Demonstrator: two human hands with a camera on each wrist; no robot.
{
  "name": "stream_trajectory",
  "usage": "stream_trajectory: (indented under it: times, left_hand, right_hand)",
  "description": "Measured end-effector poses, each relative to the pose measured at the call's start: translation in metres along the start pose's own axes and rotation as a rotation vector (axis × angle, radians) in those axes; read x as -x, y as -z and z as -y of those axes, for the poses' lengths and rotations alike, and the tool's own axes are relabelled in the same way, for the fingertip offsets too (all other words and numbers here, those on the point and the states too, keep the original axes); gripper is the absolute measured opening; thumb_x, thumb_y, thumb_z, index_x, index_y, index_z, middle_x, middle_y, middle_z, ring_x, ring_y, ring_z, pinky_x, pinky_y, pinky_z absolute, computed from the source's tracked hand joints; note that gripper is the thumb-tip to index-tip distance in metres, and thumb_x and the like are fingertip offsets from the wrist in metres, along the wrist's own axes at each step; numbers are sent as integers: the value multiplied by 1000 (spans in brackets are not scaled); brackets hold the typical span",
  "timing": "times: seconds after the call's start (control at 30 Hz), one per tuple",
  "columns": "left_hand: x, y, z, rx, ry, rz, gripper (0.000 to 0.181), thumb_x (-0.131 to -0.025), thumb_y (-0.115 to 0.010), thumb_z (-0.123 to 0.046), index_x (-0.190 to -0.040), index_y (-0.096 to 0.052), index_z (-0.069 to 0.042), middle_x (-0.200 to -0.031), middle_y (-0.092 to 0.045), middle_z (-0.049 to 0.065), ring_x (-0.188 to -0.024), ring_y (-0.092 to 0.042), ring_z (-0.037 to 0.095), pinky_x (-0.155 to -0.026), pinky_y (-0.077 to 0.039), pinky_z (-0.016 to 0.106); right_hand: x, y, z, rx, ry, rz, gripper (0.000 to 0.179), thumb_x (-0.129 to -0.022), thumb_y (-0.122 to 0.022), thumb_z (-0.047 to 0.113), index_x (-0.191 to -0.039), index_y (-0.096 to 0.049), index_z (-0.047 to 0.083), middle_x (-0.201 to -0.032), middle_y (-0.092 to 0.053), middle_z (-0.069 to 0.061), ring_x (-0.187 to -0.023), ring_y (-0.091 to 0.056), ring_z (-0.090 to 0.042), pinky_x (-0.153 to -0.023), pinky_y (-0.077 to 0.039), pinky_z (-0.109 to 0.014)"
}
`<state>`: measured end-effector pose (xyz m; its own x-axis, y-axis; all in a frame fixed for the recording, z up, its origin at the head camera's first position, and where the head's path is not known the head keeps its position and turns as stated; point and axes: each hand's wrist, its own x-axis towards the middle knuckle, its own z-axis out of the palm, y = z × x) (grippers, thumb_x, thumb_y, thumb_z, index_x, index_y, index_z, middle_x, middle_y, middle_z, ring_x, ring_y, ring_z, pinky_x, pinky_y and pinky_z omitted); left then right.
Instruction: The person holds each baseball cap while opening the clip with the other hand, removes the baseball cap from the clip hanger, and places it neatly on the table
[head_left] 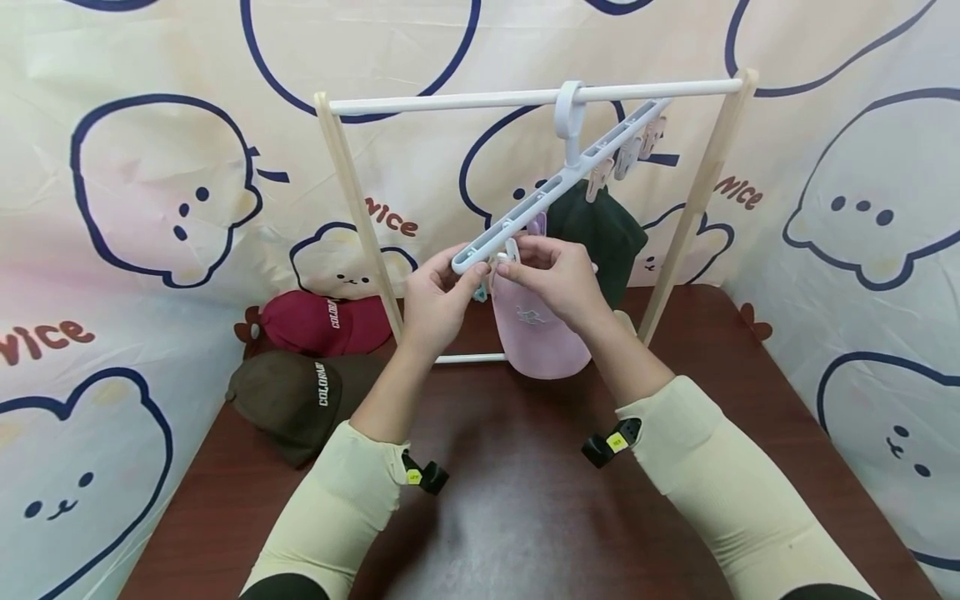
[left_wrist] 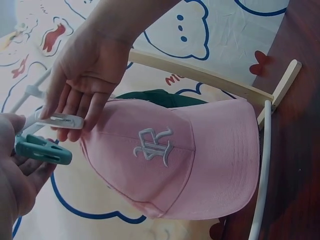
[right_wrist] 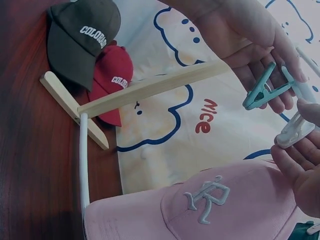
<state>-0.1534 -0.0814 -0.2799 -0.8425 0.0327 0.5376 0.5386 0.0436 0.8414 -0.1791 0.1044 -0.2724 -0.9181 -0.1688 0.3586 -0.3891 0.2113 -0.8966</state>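
Fingers of the left hand (head_left: 437,302) curl round the near end of the white hanger (head_left: 543,197), with a teal clip (left_wrist: 44,150) just below them. Opposite, the right hand (head_left: 558,279) has its fingers pinching a white clip (right_wrist: 295,132) close under the hanger. Below the right fingers hangs a pink cap (head_left: 543,333), brim down, and beyond it a dark green cap (head_left: 606,242). The hanger hooks over the rack (head_left: 450,103), above and past both sets of fingers. Lower, left of the left fingers, a red cap (head_left: 311,323) and a brown cap (head_left: 281,400) sit on the counter (head_left: 487,492).
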Motion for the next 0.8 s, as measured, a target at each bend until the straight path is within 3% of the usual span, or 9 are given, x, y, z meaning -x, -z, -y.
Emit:
stream_trajectory:
  times: [0.17, 0.33, 0.43, 0.57, 0.67, 0.8]
  left_hand:
    - [-5, 3, 15, 11, -9, 2, 33, -91, -71, -11, -122, -67, 0, -105, -70, 18, -78, -60, 13, -67, -52, 19]
    - [-5, 7, 16, 33, 4, 0, 33, -91, -71, -17, -121, -68, -3, -105, -71, 15, -84, -66, 16, -73, -55, 21]
    - [-5, 9, 14, 52, 12, -14, 33, -91, -72, -17, -120, -68, -2, -105, -72, 16, -88, -67, 16, -77, -57, 23]
    - [-7, 10, 13, 56, -1, -30, 32, -91, -71, -17, -120, -68, -1, -105, -72, 17, -90, -69, 17, -79, -57, 23]
    - [-7, 10, 14, 60, -9, -30, 32, -92, -71, -16, -120, -68, -1, -105, -73, 17, -91, -71, 18, -78, -56, 23]
    - [-4, 9, 16, 81, 3, -21, 30, -92, -70, -17, -117, -68, -1, -104, -73, 17, -90, -71, 17, -76, -55, 22]
  right_hand:
    - [3, 4, 2, 23, 11, 0, 45, -84, -79, 32, -123, -70, 12, -116, -72, -4, -104, -70, -17, -92, -55, -32]
    - [5, 11, 4, -16, 28, -40, 41, -85, -78, 21, -122, -69, 6, -115, -72, -11, -100, -71, -18, -85, -57, -31]
    - [4, 15, 4, -22, 68, -123, 35, -86, -78, 18, -116, -72, 3, -103, -74, -12, -87, -72, -16, -75, -59, -29]
    - [2, 18, 3, 64, 124, -298, 31, -86, -78, 22, -110, -74, 3, -91, -72, -10, -77, -66, -14, -67, -56, -21]
    - [-2, 19, 2, 138, 125, -350, 37, -85, -78, 27, -114, -73, 6, -99, -70, -11, -86, -64, -16, -74, -54, -21]
    - [-7, 16, 1, 178, 88, -293, 47, -85, -78, 37, -122, -69, 10, -110, -71, -9, -98, -65, -17, -86, -55, -29]
